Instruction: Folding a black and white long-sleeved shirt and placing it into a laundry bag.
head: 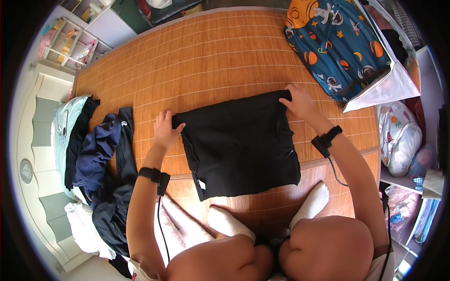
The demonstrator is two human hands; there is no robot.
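A black garment (242, 147), folded into a rough rectangle, lies on the woven bamboo mat (197, 56) in front of me. At its far left corner is my left hand (166, 128), with the thumb over the cloth and the fingers at the corner's outer side. My right hand (297, 102) pinches the far right corner between thumb and fingers. A small white tag shows at the garment's near left edge. Each wrist wears a black strap with a small box and a cable.
Dark blue and black clothes (96, 154) are heaped at the left, near a white cloth (86, 228). An astronaut-print fabric storage bag (348, 45) stands at the far right. Shelves with bagged items (400, 137) line the right side. My socked feet are close to the garment's near edge.
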